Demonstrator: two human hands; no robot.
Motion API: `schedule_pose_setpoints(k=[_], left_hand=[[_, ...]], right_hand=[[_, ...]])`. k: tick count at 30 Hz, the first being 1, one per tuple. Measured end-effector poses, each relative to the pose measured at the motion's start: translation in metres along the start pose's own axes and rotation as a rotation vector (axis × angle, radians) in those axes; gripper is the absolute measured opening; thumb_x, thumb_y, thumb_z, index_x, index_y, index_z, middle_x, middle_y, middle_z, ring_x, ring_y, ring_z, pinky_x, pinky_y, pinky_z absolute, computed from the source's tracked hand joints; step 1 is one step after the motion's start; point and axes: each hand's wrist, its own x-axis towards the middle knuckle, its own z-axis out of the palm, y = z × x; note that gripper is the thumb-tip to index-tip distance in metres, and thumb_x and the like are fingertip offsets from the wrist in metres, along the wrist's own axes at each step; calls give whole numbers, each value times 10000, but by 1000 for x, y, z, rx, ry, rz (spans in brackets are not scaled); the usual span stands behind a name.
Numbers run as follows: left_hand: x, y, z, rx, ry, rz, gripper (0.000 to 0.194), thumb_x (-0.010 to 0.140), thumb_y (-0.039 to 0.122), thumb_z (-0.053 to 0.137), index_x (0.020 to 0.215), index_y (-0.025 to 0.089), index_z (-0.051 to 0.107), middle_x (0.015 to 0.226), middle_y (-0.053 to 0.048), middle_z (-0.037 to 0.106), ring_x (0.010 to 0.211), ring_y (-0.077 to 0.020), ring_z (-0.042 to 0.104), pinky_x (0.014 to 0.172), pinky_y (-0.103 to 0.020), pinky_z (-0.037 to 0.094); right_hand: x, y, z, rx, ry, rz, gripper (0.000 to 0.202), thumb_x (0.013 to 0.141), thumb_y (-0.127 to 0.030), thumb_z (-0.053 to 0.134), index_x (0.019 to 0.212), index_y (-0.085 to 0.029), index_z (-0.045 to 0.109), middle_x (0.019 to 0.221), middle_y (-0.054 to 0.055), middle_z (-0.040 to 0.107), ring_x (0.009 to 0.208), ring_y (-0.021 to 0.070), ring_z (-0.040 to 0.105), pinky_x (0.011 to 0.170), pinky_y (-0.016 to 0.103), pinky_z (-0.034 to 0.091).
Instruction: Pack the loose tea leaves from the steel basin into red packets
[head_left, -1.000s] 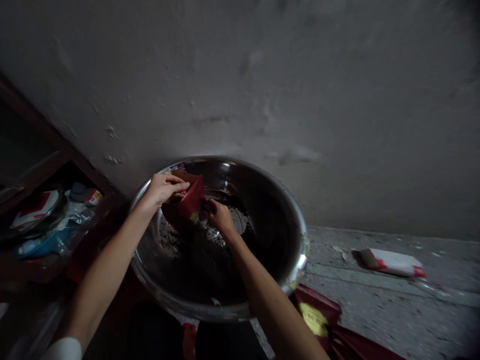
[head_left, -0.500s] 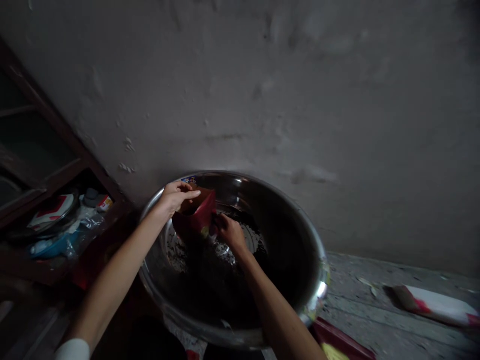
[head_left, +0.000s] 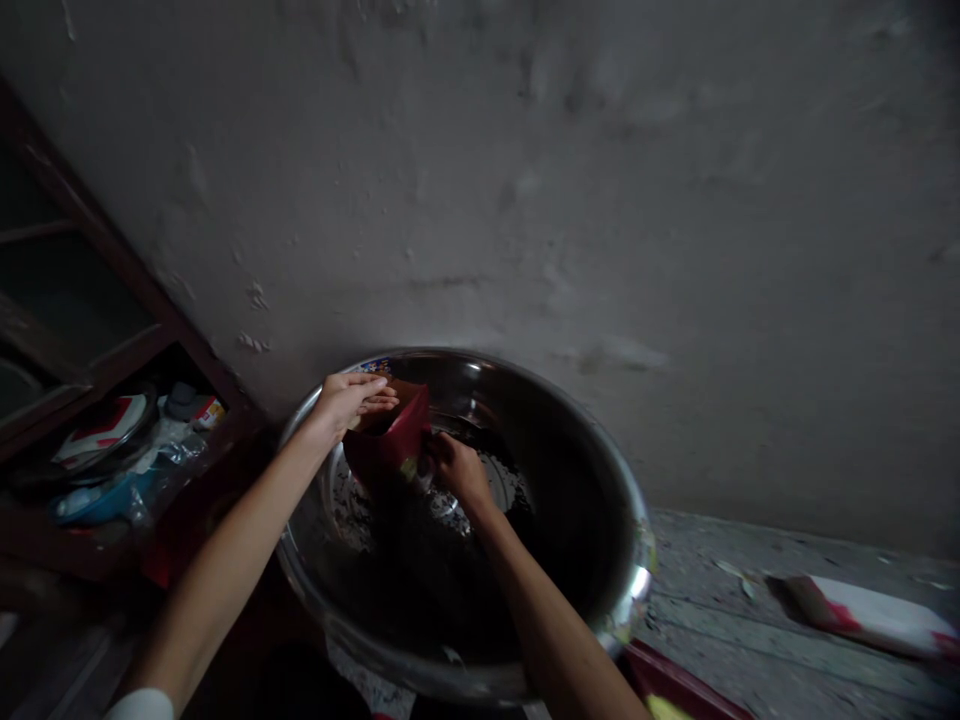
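Observation:
A dark red packaging bag (head_left: 394,440) with a brown inner side is held over a large steel basin (head_left: 626,560), its mouth gaping upward. My left hand (head_left: 349,405) is at the far left of that mouth, fingers together and reaching over the opening, where the hand covers the rim. At the bag's right side, my right hand (head_left: 459,470) is closed on the edge, low inside the basin. Dark loose bits, like dried leaves, are scattered across the basin's floor. The bag's bottom is lost in shadow.
A worn grey wall (head_left: 480,200) rises right behind the basin. At left, a wooden cabinet (head_left: 176,345) holds a blue bowl (head_left: 112,495) and plastic bags. A white and red packet (head_left: 874,610) lies at right; another red packet (head_left: 682,685) is by the basin's lower right.
My left hand's fingers have come closer together and dipped a little over the bag's mouth. My right hand and the bag have barely moved. The view has shifted slightly.

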Motion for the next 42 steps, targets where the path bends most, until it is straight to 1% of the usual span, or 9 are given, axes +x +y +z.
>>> schedule_pose_setpoints(k=[4,11,17,22,26,28,32,37,42], left_hand=[[0,0,-2,-2,-14,-32,102,858,72,640,770,86,689,750,-103,746,635,-153,716,765,-325,604],[7,-10,-13,-9,-77,3,45,784,127,749,772,114,708,751,-93,743,728,-167,719,819,-339,594],[7,-12,-14,-10,-92,6,103,744,125,789,799,121,702,752,-79,741,754,-162,714,824,-331,589],[3,-9,-10,-44,-84,29,130,729,119,805,796,107,694,749,-59,726,724,-138,702,790,-300,585],[0,-7,-9,-52,-73,44,150,780,217,798,798,102,703,714,-56,705,671,-123,676,721,-274,575],[1,-7,-10,-47,-61,41,190,763,252,822,775,111,696,689,-46,693,645,-112,660,704,-261,567],[4,-10,-12,-61,-48,40,186,746,225,840,783,108,699,690,-41,696,637,-107,663,717,-251,571],[3,-9,-14,-115,-34,13,50,841,128,724,815,87,709,795,-101,741,686,-141,713,808,-308,592],[2,-8,-17,-160,-48,-51,81,872,110,652,923,105,715,917,-144,757,880,-230,741,863,-421,595]], right_hand=[[0,-1,-1,-13,-8,10,234,914,-230,515,1043,-230,710,1012,62,759,896,197,693,650,246,381],[-1,-3,-2,-13,-9,17,242,925,-222,516,1070,-234,709,1038,69,758,907,200,696,659,243,392],[0,-2,-2,-26,-26,29,202,928,-237,529,1015,-218,711,1011,78,758,894,209,697,649,248,375],[0,-2,-2,-9,-12,5,225,936,-247,515,1041,-220,712,997,79,757,881,197,694,656,244,376],[0,-3,-2,-34,-21,20,218,932,-245,514,1021,-213,711,985,82,755,858,196,688,641,250,360],[0,-3,-2,-40,-19,23,208,935,-249,510,995,-214,706,973,79,754,854,194,686,638,251,355],[0,-1,-1,-37,-21,30,181,926,-250,526,968,-218,700,957,72,753,833,187,681,627,249,351],[0,0,-1,-62,-15,16,187,923,-251,517,960,-219,698,938,65,751,812,182,677,612,252,340],[0,-2,-1,-55,-19,37,185,921,-250,521,955,-222,701,944,67,752,801,182,677,603,250,333]])
